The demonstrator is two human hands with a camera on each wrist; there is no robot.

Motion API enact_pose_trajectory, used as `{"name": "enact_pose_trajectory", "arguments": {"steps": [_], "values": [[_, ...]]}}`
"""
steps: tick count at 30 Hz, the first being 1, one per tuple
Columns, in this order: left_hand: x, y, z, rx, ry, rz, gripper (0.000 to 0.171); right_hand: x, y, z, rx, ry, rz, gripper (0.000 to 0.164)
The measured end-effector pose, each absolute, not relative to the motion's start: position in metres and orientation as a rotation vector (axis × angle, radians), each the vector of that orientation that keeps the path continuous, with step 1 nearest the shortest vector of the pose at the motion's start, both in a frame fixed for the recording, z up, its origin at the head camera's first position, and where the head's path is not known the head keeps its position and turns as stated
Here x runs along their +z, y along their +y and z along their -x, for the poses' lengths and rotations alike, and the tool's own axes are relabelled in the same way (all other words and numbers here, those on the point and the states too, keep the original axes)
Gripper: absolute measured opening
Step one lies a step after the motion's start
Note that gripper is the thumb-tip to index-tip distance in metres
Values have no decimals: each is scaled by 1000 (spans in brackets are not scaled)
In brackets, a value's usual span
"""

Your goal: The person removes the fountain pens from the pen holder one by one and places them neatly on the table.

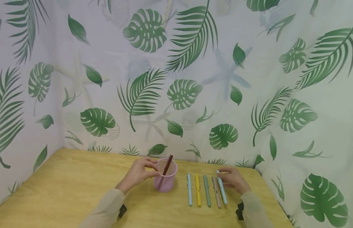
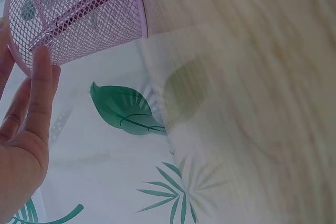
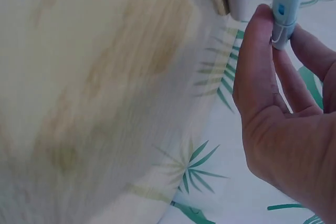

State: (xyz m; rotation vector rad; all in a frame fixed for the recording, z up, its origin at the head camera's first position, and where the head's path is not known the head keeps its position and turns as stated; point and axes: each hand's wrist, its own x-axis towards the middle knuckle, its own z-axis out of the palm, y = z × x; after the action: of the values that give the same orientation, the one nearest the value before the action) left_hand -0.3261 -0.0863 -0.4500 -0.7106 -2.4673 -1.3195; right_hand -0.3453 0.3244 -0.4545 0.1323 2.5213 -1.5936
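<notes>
A pink mesh pen cup (image 1: 169,184) stands upright near the table's back edge, with a dark red pen (image 1: 167,165) leaning inside it. My left hand (image 1: 138,174) holds the cup by its rim from the left; the left wrist view shows the thumb and fingers at the rim. Farther right, my right hand (image 1: 234,181) pinches the upper end of a light blue pen (image 1: 222,191) between thumb and fingers. Just left of that pen lies a brown pen (image 1: 216,193), followed leftward by a green pen (image 1: 207,192), a yellow pen (image 1: 198,192) and another light blue pen (image 1: 189,191).
The wood-grain table (image 1: 65,190) reaches back to a leaf-patterned curtain (image 1: 153,104), which also runs along the left and right sides. A black wrist band (image 1: 240,211) shows at my right sleeve (image 1: 254,209), another at the left.
</notes>
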Motion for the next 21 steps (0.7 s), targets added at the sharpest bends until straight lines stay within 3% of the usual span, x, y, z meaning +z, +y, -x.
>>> {"name": "enact_pose_trajectory", "arguments": {"steps": [21], "values": [[-453,-84,327,-1329,-2446,708,9,-473,342,358,-1403,2585,-285,42]]}}
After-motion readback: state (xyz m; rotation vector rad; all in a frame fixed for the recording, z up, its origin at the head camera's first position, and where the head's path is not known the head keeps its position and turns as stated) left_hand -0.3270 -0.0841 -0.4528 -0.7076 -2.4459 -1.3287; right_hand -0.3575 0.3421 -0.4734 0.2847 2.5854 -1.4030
